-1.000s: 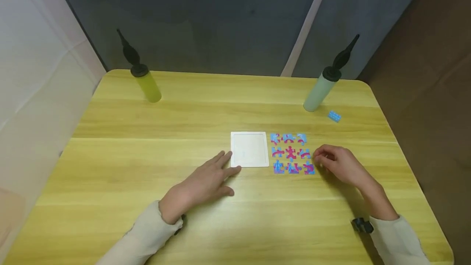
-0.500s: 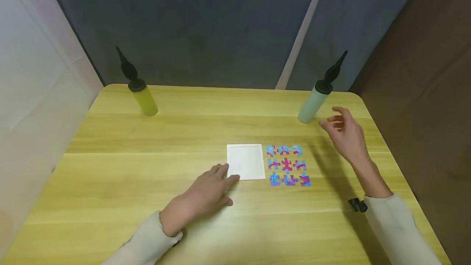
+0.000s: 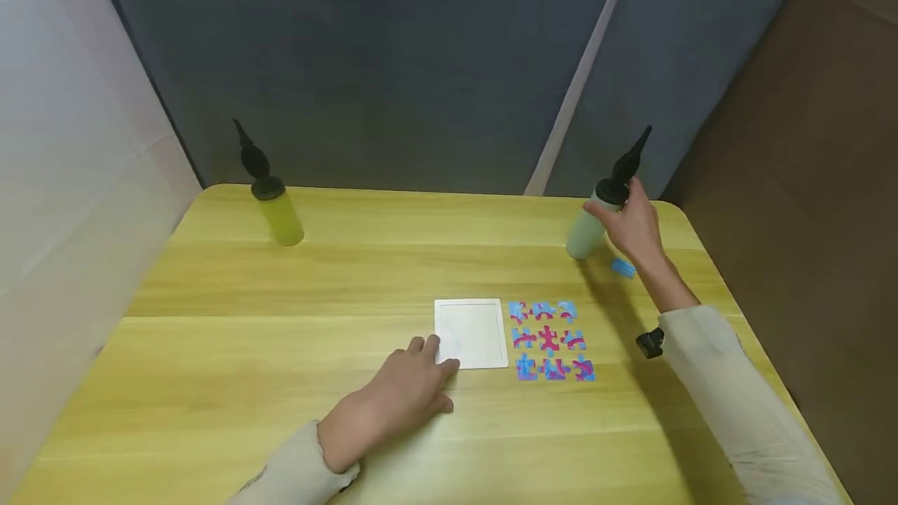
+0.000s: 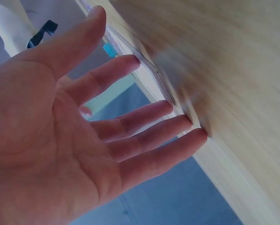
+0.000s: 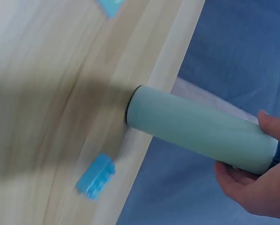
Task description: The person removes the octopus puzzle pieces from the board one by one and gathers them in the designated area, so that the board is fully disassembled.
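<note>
Far right on the table, my right hand [image 3: 634, 224] grips the upper part of a pale green balloon pump [image 3: 585, 234] with a black tapered nozzle. In the right wrist view, thumb and fingers curl round the pump [image 5: 191, 126] just below its black collar, and its base appears to stand on the tabletop. Beside it lies a blue toy brick [image 3: 623, 267]. My left hand [image 3: 396, 396] rests with extended fingertips at the left and lower edges of a white square puzzle tray [image 3: 471, 333]. Several pink-and-blue jigsaw pieces [image 3: 549, 338] lie in rows right of the tray.
A yellow-green balloon pump [image 3: 282, 218] with a black nozzle stands at the back left of the wooden table [image 3: 245, 380]. Behind the back edge hangs a dark grey-blue curtain [image 3: 365, 68]. A white sheet flanks the left side and a brown one the right.
My right hand has moved from beside the jigsaw pieces up and away to the pale green pump and taken hold of it. My left hand stays at the tray. The head view has tilted upward.
</note>
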Action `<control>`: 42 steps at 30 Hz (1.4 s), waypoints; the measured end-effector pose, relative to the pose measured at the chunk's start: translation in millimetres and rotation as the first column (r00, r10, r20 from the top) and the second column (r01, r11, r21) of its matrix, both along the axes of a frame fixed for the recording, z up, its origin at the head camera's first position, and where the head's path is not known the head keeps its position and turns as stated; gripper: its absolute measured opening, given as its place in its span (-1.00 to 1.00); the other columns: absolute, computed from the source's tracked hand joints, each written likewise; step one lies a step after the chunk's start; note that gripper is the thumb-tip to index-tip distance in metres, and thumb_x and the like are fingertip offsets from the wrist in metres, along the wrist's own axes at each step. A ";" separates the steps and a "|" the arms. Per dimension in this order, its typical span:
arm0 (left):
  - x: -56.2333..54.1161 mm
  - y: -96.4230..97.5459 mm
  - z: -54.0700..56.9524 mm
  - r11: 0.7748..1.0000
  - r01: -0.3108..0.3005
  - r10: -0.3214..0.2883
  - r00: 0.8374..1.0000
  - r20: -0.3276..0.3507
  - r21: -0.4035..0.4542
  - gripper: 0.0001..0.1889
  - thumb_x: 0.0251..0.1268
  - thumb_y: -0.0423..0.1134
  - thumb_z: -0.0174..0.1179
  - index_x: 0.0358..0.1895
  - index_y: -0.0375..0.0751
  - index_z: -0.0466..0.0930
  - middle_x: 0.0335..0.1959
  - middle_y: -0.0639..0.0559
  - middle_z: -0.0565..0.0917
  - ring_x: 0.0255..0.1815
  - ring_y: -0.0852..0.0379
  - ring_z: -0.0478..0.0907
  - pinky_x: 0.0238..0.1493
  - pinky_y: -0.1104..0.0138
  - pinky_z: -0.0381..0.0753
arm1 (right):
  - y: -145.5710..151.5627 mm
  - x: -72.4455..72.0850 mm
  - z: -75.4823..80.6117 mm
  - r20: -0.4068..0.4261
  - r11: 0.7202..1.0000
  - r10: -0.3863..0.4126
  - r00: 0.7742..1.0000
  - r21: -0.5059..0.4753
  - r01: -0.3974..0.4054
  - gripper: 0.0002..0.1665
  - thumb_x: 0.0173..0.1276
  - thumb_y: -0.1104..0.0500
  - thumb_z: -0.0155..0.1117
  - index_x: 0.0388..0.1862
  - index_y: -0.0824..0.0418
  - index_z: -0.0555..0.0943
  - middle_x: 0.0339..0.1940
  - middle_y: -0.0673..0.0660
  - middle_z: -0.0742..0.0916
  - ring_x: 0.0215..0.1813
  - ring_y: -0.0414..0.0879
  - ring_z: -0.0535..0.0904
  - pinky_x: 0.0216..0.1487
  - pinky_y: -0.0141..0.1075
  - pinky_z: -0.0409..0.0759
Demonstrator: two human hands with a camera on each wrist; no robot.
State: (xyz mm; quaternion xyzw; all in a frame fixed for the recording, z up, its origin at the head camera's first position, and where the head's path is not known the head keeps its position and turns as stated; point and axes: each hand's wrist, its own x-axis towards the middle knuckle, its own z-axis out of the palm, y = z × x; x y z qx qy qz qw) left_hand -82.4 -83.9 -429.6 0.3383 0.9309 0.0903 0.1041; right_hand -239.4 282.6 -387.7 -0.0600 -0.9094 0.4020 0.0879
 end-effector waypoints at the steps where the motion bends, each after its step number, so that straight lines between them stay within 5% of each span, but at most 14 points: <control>1: -0.7 1.7 0.3 1.000 0.003 -0.003 1.000 -0.005 0.000 -0.57 0.23 0.04 0.43 0.06 -0.12 0.69 -0.15 -0.12 0.54 -0.22 0.03 0.42 -0.40 0.24 0.51 | -1.2 -2.3 1.3 -0.004 1.000 -0.007 1.000 0.004 0.007 0.02 0.44 -0.16 0.31 0.61 0.34 0.13 0.49 0.44 0.47 0.46 0.41 0.41 0.43 0.28 0.39; 12: -11.6 9.0 2.2 0.999 -0.018 0.017 0.999 -0.035 -0.027 -0.61 0.28 0.06 0.40 0.03 -0.09 0.69 -0.23 -0.05 0.51 -0.30 0.10 0.34 -0.48 0.36 0.34 | -80.8 -43.3 30.0 -0.067 0.988 0.144 0.987 -0.045 -0.147 -0.05 0.38 -0.27 0.32 0.51 0.25 0.27 0.38 0.31 0.57 0.25 0.24 0.56 0.24 0.14 0.56; 18: -17.4 17.6 1.6 0.998 -0.022 0.021 1.000 -0.018 -0.067 -0.61 0.30 0.09 0.38 0.05 -0.05 0.69 -0.16 -0.04 0.54 -0.26 0.10 0.37 -0.44 0.37 0.39 | -133.5 -55.2 43.7 -0.058 0.963 0.263 0.963 -0.044 -0.265 -0.11 0.40 -0.22 0.34 0.51 0.18 0.27 0.15 0.25 0.65 -0.11 0.13 0.58 -0.14 -0.05 0.54; 22: -20.1 23.9 2.5 0.994 -0.016 0.013 1.000 -0.028 -0.108 -0.57 0.30 0.11 0.37 0.11 -0.02 0.69 -0.11 -0.04 0.56 -0.25 0.12 0.38 -0.43 0.37 0.42 | -161.7 -61.9 55.8 -0.068 0.939 0.338 0.939 -0.046 -0.341 -0.19 0.39 -0.23 0.36 0.42 0.13 0.32 0.03 0.18 0.65 -0.20 0.05 0.56 -0.21 -0.12 0.51; 25: -20.2 28.9 2.9 0.989 -0.013 0.010 1.000 -0.018 -0.145 -0.50 0.31 0.13 0.35 0.23 0.00 0.66 -0.02 -0.06 0.58 -0.16 0.10 0.45 -0.36 0.34 0.52 | -181.3 -67.9 61.4 -0.053 0.916 0.392 0.918 -0.068 -0.395 -0.13 0.37 -0.24 0.37 0.48 0.10 0.29 0.09 0.15 0.66 -0.13 0.02 0.60 -0.14 -0.12 0.57; 28: -17.8 35.0 3.1 0.982 -0.014 0.016 1.000 0.011 -0.190 -0.41 0.33 0.15 0.33 0.37 0.05 0.57 0.20 -0.12 0.56 0.16 -0.04 0.55 -0.08 0.18 0.69 | -198.7 -74.1 62.0 -0.037 0.894 0.439 0.898 -0.078 -0.441 -0.02 0.36 -0.24 0.39 0.59 0.10 0.20 0.27 0.17 0.65 0.01 0.01 0.64 0.01 -0.07 0.63; 32: -10.2 41.1 4.1 0.971 -0.027 0.039 0.998 0.046 -0.238 -0.30 0.32 0.13 0.35 0.50 0.09 0.43 0.51 -0.21 0.39 0.53 -0.24 0.37 0.27 -0.10 0.61 | -223.0 -81.3 57.6 0.003 0.863 0.501 0.865 -0.068 -0.500 0.18 0.38 -0.25 0.37 0.72 0.13 -0.03 0.61 0.20 0.40 0.30 0.05 0.59 0.30 -0.04 0.58; 35: -5.4 44.6 4.3 0.964 -0.019 0.032 0.998 0.045 -0.266 -0.26 0.30 0.12 0.36 0.53 0.11 0.39 0.58 -0.22 0.31 0.58 -0.24 0.32 0.31 -0.14 0.58 | -239.4 -85.4 53.7 0.031 0.844 0.536 0.844 -0.058 -0.534 0.23 0.40 -0.26 0.35 0.74 0.14 -0.13 0.70 0.19 0.26 0.44 0.06 0.51 0.42 -0.03 0.52; 42: -1.3 50.1 2.6 0.952 0.000 0.008 1.000 0.023 -0.306 -0.25 0.28 0.16 0.36 0.53 0.15 0.38 0.59 -0.18 0.32 0.57 -0.20 0.33 0.28 -0.09 0.62 | -268.0 -93.3 42.7 0.044 0.813 0.582 0.812 -0.009 -0.582 0.12 0.41 -0.24 0.34 0.69 0.18 0.02 0.57 0.23 0.44 0.42 0.09 0.53 0.40 -0.02 0.53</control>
